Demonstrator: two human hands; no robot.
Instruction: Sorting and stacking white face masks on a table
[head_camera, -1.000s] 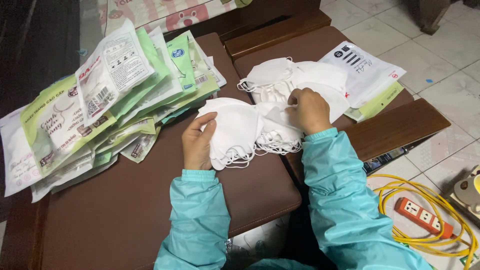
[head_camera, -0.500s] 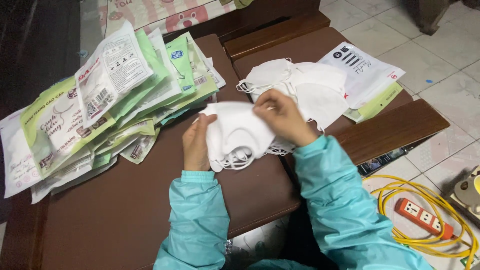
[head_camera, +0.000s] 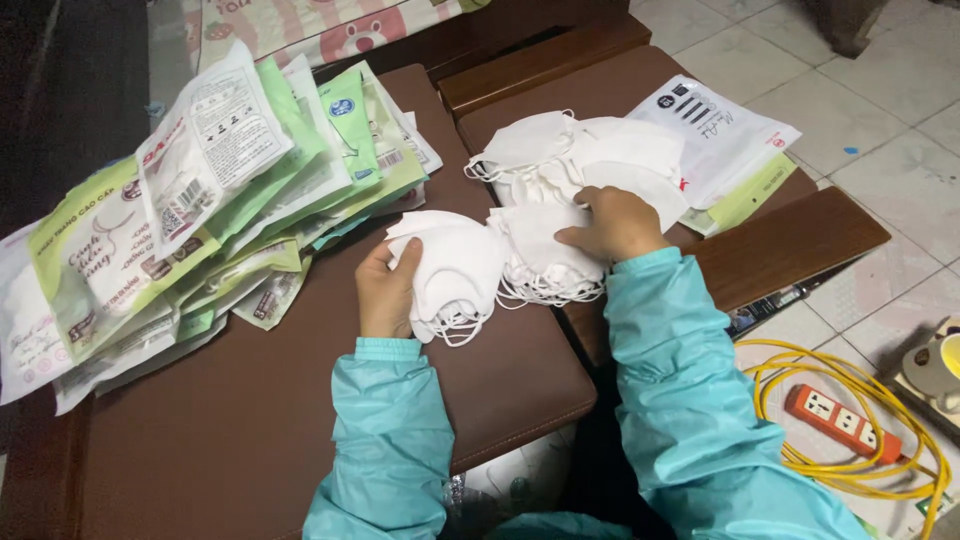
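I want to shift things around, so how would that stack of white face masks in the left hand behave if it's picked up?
The stack of white face masks probably feels light and soft: the left hand grips it by one edge. It likely sags, since the layers curve. The dangling ear loops could snag or tangle.

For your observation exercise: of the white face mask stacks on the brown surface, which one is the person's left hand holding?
The nearest stack of white masks, gripped by the left hand. The right hand rests on the middle stack; the far pile lies untouched.
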